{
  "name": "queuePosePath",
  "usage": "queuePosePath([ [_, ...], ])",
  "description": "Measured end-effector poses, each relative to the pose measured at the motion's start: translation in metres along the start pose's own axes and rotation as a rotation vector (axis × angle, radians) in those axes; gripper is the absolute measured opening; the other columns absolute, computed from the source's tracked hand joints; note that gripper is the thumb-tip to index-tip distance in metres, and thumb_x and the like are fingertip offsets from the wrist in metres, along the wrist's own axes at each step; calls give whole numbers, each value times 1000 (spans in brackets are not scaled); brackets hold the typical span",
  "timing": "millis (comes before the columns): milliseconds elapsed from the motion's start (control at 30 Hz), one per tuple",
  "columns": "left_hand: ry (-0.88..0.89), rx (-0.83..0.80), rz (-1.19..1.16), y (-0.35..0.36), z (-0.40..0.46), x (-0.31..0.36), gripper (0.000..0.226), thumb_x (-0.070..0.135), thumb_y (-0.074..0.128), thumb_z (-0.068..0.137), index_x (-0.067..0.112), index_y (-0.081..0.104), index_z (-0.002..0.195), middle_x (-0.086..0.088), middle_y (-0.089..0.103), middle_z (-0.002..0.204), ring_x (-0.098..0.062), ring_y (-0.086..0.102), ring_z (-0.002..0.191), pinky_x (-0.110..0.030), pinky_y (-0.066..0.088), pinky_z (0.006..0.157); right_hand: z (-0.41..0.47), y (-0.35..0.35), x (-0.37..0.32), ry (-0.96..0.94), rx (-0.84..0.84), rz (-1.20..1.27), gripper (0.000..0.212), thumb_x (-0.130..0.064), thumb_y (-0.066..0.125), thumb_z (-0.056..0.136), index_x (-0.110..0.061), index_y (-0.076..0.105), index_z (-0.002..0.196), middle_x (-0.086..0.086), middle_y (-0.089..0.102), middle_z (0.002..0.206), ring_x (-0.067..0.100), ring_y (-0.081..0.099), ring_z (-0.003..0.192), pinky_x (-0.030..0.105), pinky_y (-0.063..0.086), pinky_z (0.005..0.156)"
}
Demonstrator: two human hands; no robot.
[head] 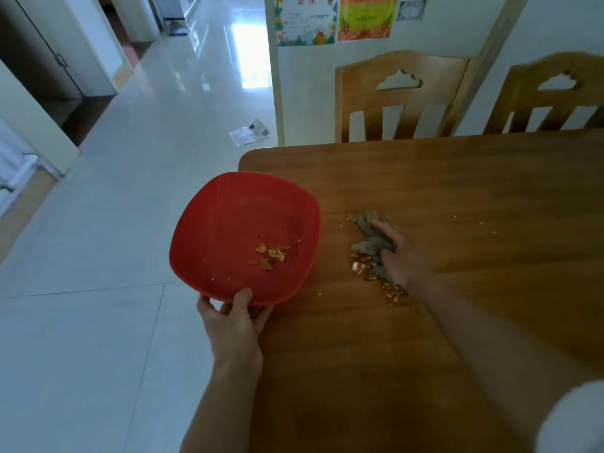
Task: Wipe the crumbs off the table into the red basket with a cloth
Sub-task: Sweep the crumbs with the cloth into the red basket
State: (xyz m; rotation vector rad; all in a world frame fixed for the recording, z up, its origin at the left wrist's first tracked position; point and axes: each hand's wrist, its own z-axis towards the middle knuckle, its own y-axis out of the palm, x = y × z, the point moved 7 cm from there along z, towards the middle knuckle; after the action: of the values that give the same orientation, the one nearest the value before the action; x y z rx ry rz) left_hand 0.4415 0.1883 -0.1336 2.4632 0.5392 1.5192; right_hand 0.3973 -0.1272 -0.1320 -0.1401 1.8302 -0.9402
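Two wooden chairs stand at the table's far edge, one [400, 96] at twelve o'clock, the other [552, 93] at two o'clock, backs against a white wall. Colourful posters [333, 18] hang on that wall. A printed paper sheet [250, 132] lies on the glossy tiled floor [130, 191] at eleven o'clock.

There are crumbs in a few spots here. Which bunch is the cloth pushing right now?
The big pile on the table, lying against the grey cloth under the right hand. The crumbs in the red basket are already collected; the far specks lie loose.
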Motion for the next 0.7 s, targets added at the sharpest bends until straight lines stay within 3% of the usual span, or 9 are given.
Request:
queuePosePath([
  [100, 1, 6, -11, -2, 0, 2, 68, 2, 59, 95, 26, 29, 152, 3, 56, 116, -22, 65, 103, -32, 64, 68, -3, 11, -13, -10, -101, 91, 64, 6, 40, 85, -36, 53, 132, -6, 41, 148, 12, 45, 128, 25, 40, 104],
  [200, -7, 3, -16, -3, -3, 1, 68, 2, 59, 96, 26, 29, 152, 4, 56, 115, -22, 66, 102, -33, 64, 67, -15, 20, -32, -61, -201, 121, 59, 12, 42, 85, -30, 60, 123, -12, 60, 126, 5, 56, 116, 11, 48, 88],
  [300, -11, 0, -7, -4, -7, 1, 68, 3, 61, 95, 26, 30, 152, 3, 56, 116, -23, 66, 102, -32, 63, 67, -31, 22, -49, -132, -234, 160, 59, 14, 44, 85, -28, 59, 124, -18, 66, 108, 6, 65, 100, 24, 58, 72],
  [467, -4, -23, -4, -8, -15, 5, 69, 2, 60, 95, 28, 30, 151, 0, 57, 118, -26, 67, 105, -32, 63, 67, -58, -9, -48, -131, -19, 337, 57, 8, 40, 90, -35, 58, 123, -17, 63, 115, -7, 60, 104, 11, 53, 81],
  [600, -2, -35, 7, -11, -21, 5, 69, 2, 59, 96, 29, 29, 151, 5, 57, 114, -23, 66, 103, -32, 63, 67, -86, -61, -18, -73, 408, 343, 60, 5, 44, 89, -30, 47, 138, -23, 57, 112, -8, 57, 96, -4, 43, 77],
  [667, -2, -43, 13, -15, -24, 5, 68, 2, 59, 96, 29, 29, 151, 6, 56, 113, -22, 67, 101, -31, 63, 67, -105, -78, 11, 8, 512, 335, 60, 5, 45, 90, -25, 43, 141, -12, 57, 121, -7, 52, 103, -1, 43, 81],
  [700, 0, -47, 16, -17, -24, 6, 68, 2, 59, 96, 29, 29, 151, 5, 56, 113, -21, 67, 100, -32, 64, 67, -114, -82, 30, 79, 520, 310, 58, 3, 44, 91, -24, 41, 143, -7, 55, 129, -1, 50, 110, 8, 44, 89],
])
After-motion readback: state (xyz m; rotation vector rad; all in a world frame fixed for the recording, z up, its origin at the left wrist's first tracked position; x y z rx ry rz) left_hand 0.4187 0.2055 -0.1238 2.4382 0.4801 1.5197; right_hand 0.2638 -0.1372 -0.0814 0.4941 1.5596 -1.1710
